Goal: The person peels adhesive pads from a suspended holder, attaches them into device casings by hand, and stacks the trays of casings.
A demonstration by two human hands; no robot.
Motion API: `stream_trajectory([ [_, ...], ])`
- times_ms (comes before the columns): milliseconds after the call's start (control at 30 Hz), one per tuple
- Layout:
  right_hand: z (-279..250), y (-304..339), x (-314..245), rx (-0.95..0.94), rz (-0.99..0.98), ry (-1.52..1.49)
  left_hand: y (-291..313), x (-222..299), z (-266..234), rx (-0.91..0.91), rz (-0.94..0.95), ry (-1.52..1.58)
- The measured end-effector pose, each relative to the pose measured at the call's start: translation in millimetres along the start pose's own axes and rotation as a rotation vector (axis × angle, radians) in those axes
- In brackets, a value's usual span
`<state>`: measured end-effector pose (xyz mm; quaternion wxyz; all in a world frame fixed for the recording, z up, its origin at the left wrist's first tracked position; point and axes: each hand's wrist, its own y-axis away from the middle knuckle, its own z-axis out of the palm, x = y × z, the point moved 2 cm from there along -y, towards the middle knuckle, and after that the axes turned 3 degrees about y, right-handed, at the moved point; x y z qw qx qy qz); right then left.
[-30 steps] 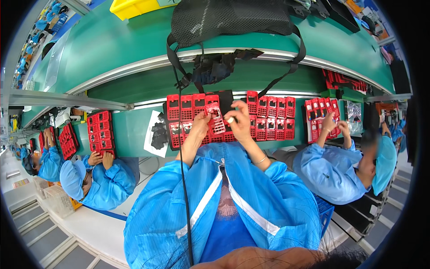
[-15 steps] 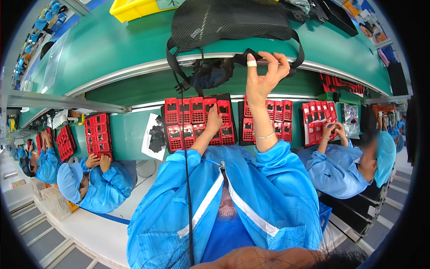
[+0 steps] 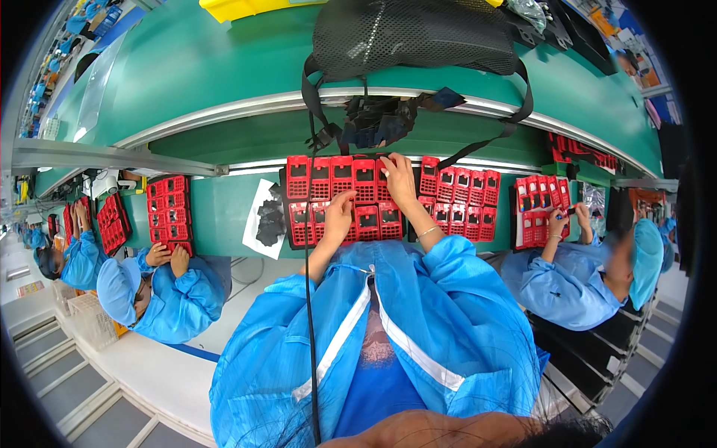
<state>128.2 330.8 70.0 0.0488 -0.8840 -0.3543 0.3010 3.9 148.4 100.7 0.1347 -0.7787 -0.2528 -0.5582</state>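
Note:
Rows of red plastic housings (image 3: 341, 173), shaped like handset shells with a window and a keypad grid, lie on a dark tray in front of me. My left hand (image 3: 338, 216) rests over the lower row, its fingers loosely stretched and partly hidden. My right hand (image 3: 400, 181) bends its fingers down onto a housing at the upper right of the tray. Whatever sits between those fingertips is too small to make out. Beyond the hands, a bunch of thin black pieces (image 3: 377, 119) hangs by the shelf edge, with one dark square piece (image 3: 447, 98) sticking out to the right.
A second group of red housings (image 3: 467, 187) lies to the right. Black scraps on white paper (image 3: 269, 224) lie to the left. A black mesh bag (image 3: 411, 37) stands on the green shelf (image 3: 187, 82), its strap hanging down. A black cable (image 3: 310, 299) crosses my view. Co-workers sit on both sides.
My right hand has come down from the black pieces at the shelf edge to the red housings. My left hand has drawn slightly lower and left across the tray. The view has shifted a little.

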Motion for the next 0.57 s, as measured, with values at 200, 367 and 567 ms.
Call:
stream_trajectory([
  [200, -7.6, -20.8, -33.7, -0.098, -0.175, 0.066, 0.7, -2.1, -7.3, 0.012, -0.061, 0.028],
  [367, 9.5, -37.8, -38.8, -0.037, -0.205, 0.169, -9.6, -8.1, -5.3, 0.006, -0.042, 0.033],
  [567, -49.7, -36.2, -80.8, 0.082, -0.252, 0.042, -53.7, 9.8, 30.9, 0.072, 0.081, 0.449],
])
